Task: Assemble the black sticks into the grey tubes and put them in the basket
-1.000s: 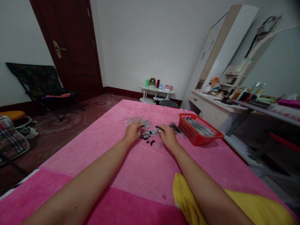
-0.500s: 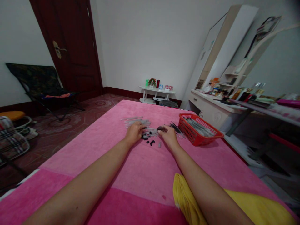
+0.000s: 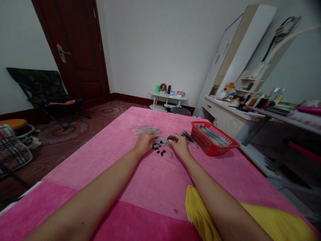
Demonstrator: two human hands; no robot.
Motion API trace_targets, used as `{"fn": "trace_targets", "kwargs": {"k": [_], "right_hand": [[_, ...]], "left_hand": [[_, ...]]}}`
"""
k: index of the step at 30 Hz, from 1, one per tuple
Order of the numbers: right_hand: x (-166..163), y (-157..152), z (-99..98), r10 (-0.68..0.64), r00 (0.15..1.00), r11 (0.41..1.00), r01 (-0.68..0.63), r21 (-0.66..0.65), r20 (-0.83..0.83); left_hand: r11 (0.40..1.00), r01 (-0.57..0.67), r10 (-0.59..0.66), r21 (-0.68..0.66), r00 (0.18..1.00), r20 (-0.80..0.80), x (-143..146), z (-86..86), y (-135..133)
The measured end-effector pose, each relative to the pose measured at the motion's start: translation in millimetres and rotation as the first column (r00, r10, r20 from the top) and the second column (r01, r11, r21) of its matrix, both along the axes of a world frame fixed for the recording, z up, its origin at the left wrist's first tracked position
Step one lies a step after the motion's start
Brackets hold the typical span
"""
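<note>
Both my arms reach out over a pink towel-covered surface (image 3: 150,180). My left hand (image 3: 144,142) is curled, its fingers pinched on a clear tube among a pile of clear tubes (image 3: 146,130). My right hand (image 3: 179,144) is closed too, holding a small dark piece at its fingertips. The two hands nearly meet over a scatter of small black caps (image 3: 160,150). A bunch of thin black sticks (image 3: 188,137) lies just right of my right hand.
A red plastic basket (image 3: 213,142) holding finished pieces stands at the right. A yellow cloth (image 3: 263,221) lies at the bottom right. Beyond are a dresser with bottles (image 3: 233,110), a small white table (image 3: 167,98), a folding chair (image 3: 42,92) and a dark door (image 3: 75,50).
My hands have drawn closer together over the black caps; the right hand lifted a little and moved left toward the left hand.
</note>
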State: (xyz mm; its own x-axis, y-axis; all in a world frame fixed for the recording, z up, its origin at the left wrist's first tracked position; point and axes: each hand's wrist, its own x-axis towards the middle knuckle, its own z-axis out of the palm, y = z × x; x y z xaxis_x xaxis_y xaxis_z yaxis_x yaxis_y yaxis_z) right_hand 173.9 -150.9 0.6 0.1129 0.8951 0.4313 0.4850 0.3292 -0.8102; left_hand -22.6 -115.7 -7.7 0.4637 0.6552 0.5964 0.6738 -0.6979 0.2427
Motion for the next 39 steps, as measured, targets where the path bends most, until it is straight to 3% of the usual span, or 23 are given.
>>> {"fn": "trace_targets", "kwargs": {"k": [16, 28, 33, 39], "right_hand": [[0, 1, -3.1, -0.032, 0.999, 0.999, 0.032, 0.006, 0.039], [-2, -7, 6.6, -0.045, 0.993, 0.999, 0.043, 0.023, 0.113], [0, -8, 3.8, -0.040, 0.991, 0.998, 0.047, -0.051, 0.124], [-2, -13, 9.6, -0.090, 0.951, 0.993, 0.107, -0.042, 0.297]], "left_hand": [[1.000, 0.008, -0.008, -0.003, 1.000, -0.012, 1, 1.3, -3], [0.999, 0.039, -0.039, -0.017, 0.999, 0.017, 4, 2.7, -5], [0.998, 0.056, -0.055, -0.018, 0.997, 0.044, 4, 4.5, -8], [0.996, 0.084, -0.084, -0.009, 0.995, 0.053, 7, 7.5, -11]]}}
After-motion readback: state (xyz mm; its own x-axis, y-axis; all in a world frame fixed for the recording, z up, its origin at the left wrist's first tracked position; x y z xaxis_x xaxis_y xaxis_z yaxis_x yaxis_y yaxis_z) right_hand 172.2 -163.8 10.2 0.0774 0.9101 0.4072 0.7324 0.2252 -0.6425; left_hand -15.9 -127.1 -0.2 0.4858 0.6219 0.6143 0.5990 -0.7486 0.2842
